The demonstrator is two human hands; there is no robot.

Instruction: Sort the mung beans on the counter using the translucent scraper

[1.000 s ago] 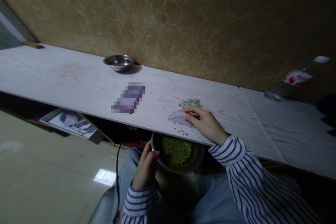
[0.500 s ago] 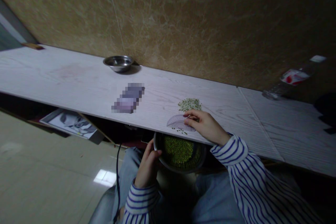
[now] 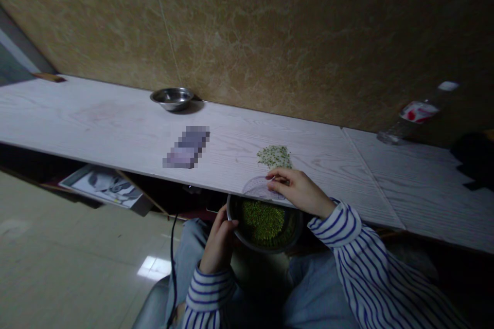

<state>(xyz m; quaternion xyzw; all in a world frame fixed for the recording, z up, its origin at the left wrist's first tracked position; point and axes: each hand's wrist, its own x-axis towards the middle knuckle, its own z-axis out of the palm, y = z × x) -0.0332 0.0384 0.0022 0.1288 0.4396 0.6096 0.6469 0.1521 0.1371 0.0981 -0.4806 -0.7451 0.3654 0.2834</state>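
Observation:
My left hand (image 3: 218, 243) grips the rim of a metal bowl (image 3: 247, 237) full of green beans, held just under the table's front edge above my lap. My right hand (image 3: 297, 190) pinches a clear half-round protractor (image 3: 256, 188) that lies flat at the very edge of the white wooden table (image 3: 116, 128), right above the bowl. A small pile of green beans (image 3: 275, 156) rests on the table just behind that hand.
An empty steel bowl (image 3: 172, 98) stands by the marbled wall. A blurred flat object (image 3: 187, 146) lies mid-table. A plastic bottle (image 3: 415, 114) lies at the right, beside a dark object (image 3: 473, 157). A printed sheet (image 3: 104, 185) sits on a shelf below; a cable (image 3: 172, 262) hangs there.
My right hand has drawn the protractor toward the table's edge, and the few loose beans in front of it are gone from the tabletop. The bowl stays under the edge.

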